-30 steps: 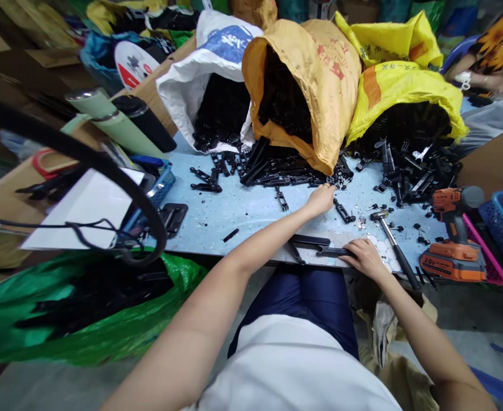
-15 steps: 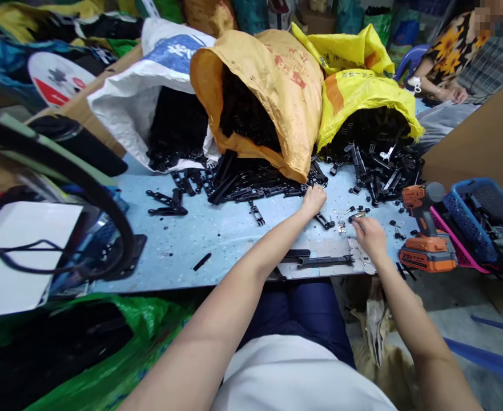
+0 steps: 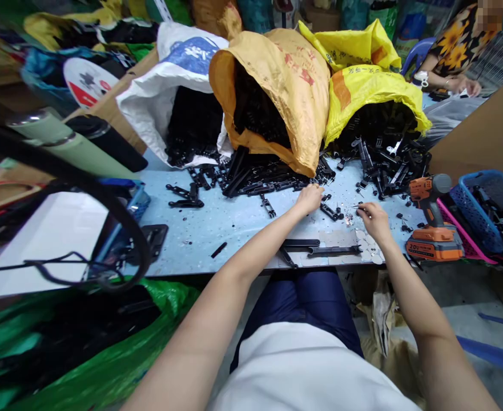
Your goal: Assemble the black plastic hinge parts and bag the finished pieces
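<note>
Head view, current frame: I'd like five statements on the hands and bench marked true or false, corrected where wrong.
1. The left hand is at the near edge of the heap of black parts. True.
2. The right hand grips the orange drill. False: the drill stands apart, to the hand's right.
3. The orange sack stands between the white sack and the yellow sack. True.
4. The green bag lies on top of the bench. False: it is below the front edge, at left.
5. A black wrench-like piece lies near the bench's front edge. True.
</note>
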A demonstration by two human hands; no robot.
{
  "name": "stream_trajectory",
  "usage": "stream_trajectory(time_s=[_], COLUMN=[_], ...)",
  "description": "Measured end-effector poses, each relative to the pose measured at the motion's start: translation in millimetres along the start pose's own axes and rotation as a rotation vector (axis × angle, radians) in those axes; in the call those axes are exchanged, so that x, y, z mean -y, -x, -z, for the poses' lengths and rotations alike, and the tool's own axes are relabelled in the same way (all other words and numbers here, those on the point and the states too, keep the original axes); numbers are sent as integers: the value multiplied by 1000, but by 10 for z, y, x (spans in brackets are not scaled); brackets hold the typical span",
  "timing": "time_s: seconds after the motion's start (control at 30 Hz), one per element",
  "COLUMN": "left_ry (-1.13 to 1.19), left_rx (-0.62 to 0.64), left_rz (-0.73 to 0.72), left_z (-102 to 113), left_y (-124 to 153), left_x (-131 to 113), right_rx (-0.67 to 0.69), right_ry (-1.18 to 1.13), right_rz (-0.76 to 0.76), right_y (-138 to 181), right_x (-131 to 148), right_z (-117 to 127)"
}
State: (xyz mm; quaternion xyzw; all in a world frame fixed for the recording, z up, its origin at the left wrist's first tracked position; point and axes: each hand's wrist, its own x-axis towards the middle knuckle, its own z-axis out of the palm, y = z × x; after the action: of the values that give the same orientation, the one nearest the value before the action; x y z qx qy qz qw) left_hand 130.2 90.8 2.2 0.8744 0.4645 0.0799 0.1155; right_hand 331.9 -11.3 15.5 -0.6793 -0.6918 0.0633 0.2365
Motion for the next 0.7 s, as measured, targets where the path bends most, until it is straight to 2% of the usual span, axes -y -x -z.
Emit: stream_trajectory(time_s=[0.1, 0.2, 0.27, 0.33, 0.43, 0.53, 0.63, 0.7], left_ry=[25, 57, 71, 136, 384, 712, 1012, 1104], left_rx=[46, 47, 34, -36, -273, -517, -641, -671], left_rz=[-44, -32, -15, -5, 5, 108, 295, 372], left_z=[-65, -104, -96, -64, -15, -36, -160, -272], left_y=[-178, -312, -310, -205, 166, 736, 1306, 1577], left_x=[-216, -380, -391, -304, -21, 295, 452, 448], right_rx=[35, 167, 247, 300, 369, 439, 542, 607], right_ry=[-186, -309, -346, -359, -301, -66, 201, 300], right_rz=[38, 6, 4, 14, 79, 213, 340, 355], right_y=[195, 362, 425, 444, 417, 366, 312, 282], right_x=[277, 493, 585, 645, 741, 920, 1139, 1232], right_z=[-35, -103, -159, -207, -233, -205, -172, -172])
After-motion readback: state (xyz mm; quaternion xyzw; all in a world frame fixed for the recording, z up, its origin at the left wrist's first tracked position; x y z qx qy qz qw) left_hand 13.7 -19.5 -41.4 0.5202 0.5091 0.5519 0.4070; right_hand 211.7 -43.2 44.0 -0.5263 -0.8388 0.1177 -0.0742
